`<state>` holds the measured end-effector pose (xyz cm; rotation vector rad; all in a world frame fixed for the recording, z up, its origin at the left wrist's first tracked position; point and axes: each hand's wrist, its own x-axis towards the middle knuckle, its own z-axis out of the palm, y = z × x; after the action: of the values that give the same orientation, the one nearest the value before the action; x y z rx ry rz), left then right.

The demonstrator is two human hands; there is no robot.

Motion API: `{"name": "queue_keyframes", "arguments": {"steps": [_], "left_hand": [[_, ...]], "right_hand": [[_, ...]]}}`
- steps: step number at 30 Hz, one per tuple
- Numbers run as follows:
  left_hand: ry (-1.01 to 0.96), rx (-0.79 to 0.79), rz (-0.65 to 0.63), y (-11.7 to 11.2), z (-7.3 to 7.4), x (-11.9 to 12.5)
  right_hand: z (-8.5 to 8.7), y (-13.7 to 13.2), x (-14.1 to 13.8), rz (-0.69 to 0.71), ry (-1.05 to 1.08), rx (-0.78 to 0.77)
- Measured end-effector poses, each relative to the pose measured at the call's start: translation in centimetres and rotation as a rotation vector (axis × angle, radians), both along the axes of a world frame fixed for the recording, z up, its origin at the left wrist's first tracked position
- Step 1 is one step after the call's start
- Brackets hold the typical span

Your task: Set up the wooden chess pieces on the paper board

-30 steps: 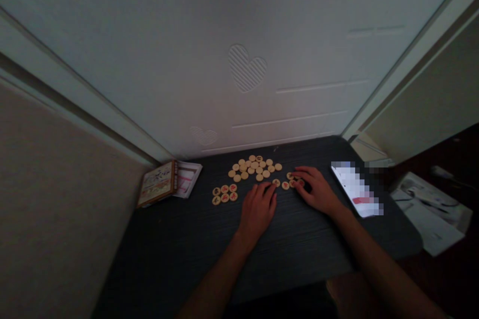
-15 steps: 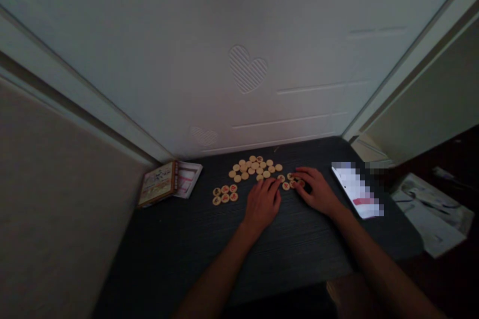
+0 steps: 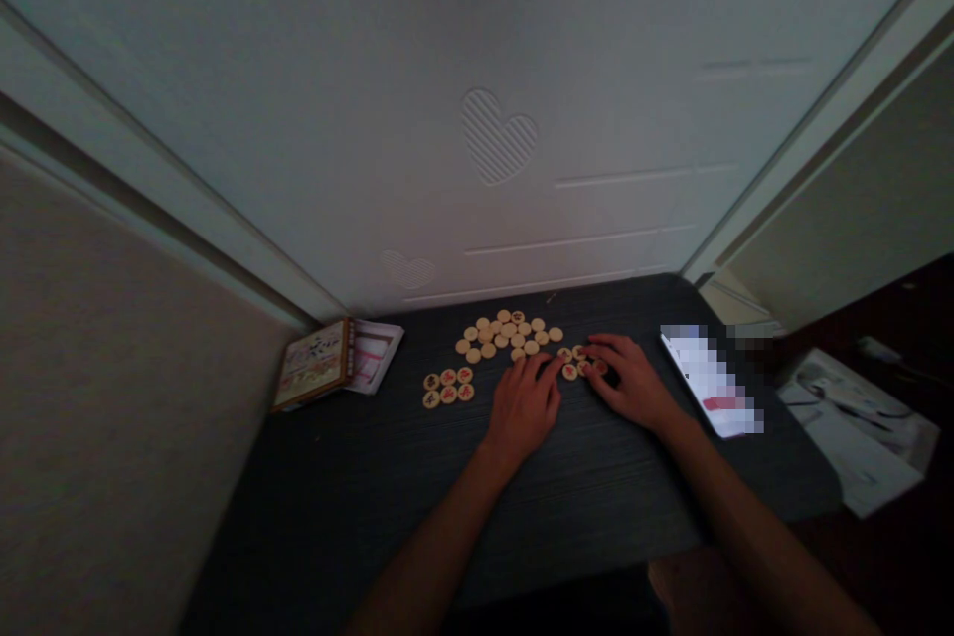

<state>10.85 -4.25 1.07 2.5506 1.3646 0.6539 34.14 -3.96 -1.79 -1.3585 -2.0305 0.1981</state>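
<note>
Two bare human hands appear at the lower middle of the view: the left hand (image 3: pixel 524 407) near the center, the right hand (image 3: pixel 633 383) toward 3 o'clock from it. Both have long, slim fingers (image 3: pixel 607 346) on broad, softly rounded backs. Narrow wrists widen into bare, smooth forearms: the left forearm (image 3: pixel 424 547) runs off toward 6 o'clock, the right forearm (image 3: pixel 752 527) toward 5 o'clock. Dim light hides the nails.

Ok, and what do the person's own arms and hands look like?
Both arms are bare from the wrist up the forearm, with no sleeves in view. The left hand and the right hand are ungloved, and neither the left forearm nor the right forearm shows a watch or band. The light is too dim to rule out small rings.
</note>
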Motion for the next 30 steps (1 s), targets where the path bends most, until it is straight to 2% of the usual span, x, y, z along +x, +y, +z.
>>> {"name": "queue_keyframes", "arguments": {"steps": [6, 10, 17, 22, 30], "left_hand": [[-0.046, -0.007, -0.003, 0.0, -0.2, 0.0], [-0.12, 0.003, -0.021, 0.1, -0.3, -0.8], [-0.096, 0.083, 0.197, 0.7, -0.5, -3.3], [-0.04, 0.083, 0.223, 0.7, -1.0, -3.1], [-0.013, 0.095, 0.206, 0.0, -0.8, -3.1]], "right_hand": [[0.3, -0.1, 0.0, 0.008, -0.004, -0.012], [0.4, -0.1, -0.1, -0.001, 0.01, -0.027], [0.4, -0.1, 0.0, 0.004, 0.024, -0.047], [0.5, -0.1, 0.0, -0.003, 0.046, -0.05], [0.4, -0.1, 0.0, 0.002, 0.059, -0.034]]}}
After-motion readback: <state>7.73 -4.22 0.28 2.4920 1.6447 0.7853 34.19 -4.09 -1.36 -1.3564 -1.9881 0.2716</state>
